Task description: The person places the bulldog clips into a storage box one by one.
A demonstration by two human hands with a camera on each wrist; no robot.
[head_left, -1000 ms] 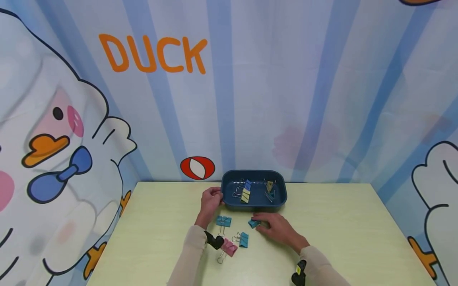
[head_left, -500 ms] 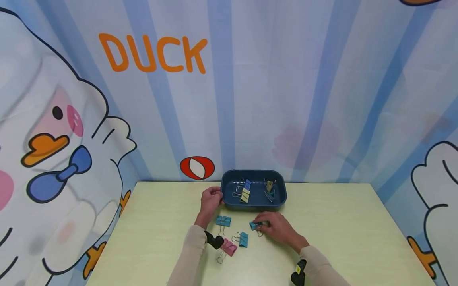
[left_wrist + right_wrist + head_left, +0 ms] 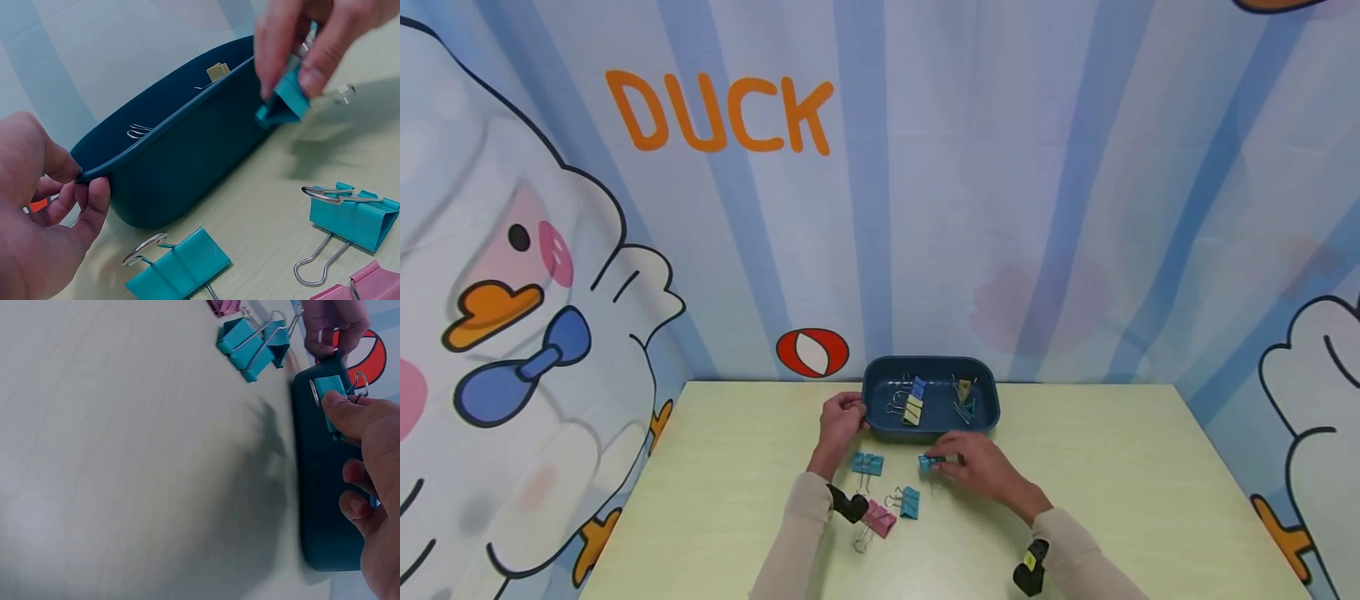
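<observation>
The left hand (image 3: 838, 427) (image 3: 47, 206) pinches the left rim of a dark blue tray (image 3: 880, 427) (image 3: 187, 169) between thumb and fingers. Just in front of the tray, the right hand (image 3: 985, 471) (image 3: 381, 444) pinches a teal binder clip (image 3: 925, 463) (image 3: 287, 103) (image 3: 331, 394) between thumb and fingers, raised above the table in the left wrist view. Inside the tray lie a yellow clip (image 3: 913, 410) and a blue clip (image 3: 918, 387) on the left, with further clips (image 3: 965, 388) on the right.
Two teal clips (image 3: 868, 464) (image 3: 909, 502) and a pink clip (image 3: 880, 518) lie on the pale table (image 3: 722, 500) between the forearms. A printed cloth (image 3: 925, 208) hangs behind the table.
The right hand has lifted the teal clip from the table and shifted slightly toward the tray. The left hand stays on the rim.
</observation>
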